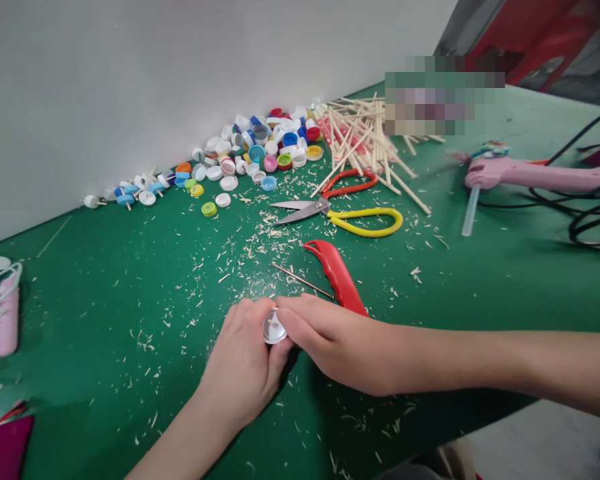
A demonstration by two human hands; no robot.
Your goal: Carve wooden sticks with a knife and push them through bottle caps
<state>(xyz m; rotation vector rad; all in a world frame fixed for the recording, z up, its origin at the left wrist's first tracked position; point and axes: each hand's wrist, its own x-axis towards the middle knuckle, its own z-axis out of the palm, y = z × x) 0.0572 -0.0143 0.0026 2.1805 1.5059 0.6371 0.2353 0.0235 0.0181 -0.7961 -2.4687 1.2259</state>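
Centrally, my left hand (245, 350) and right hand (330, 337) grip a round, pale plastic cap (275, 327) above the green counter (130, 287); red-handled tool (340, 277), wood shavings (250, 233) just beyond.

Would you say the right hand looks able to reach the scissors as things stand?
Probably yes, once the right hand leaves the clear cap: the red handle and thin rod before the scissors look low.

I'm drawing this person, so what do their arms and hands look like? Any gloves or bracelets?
The left hand and right hand wear no gloves. No sleeve, watch or bracelet shows on either arm. I see no rings, but some fingers are hidden, so I can't be sure.
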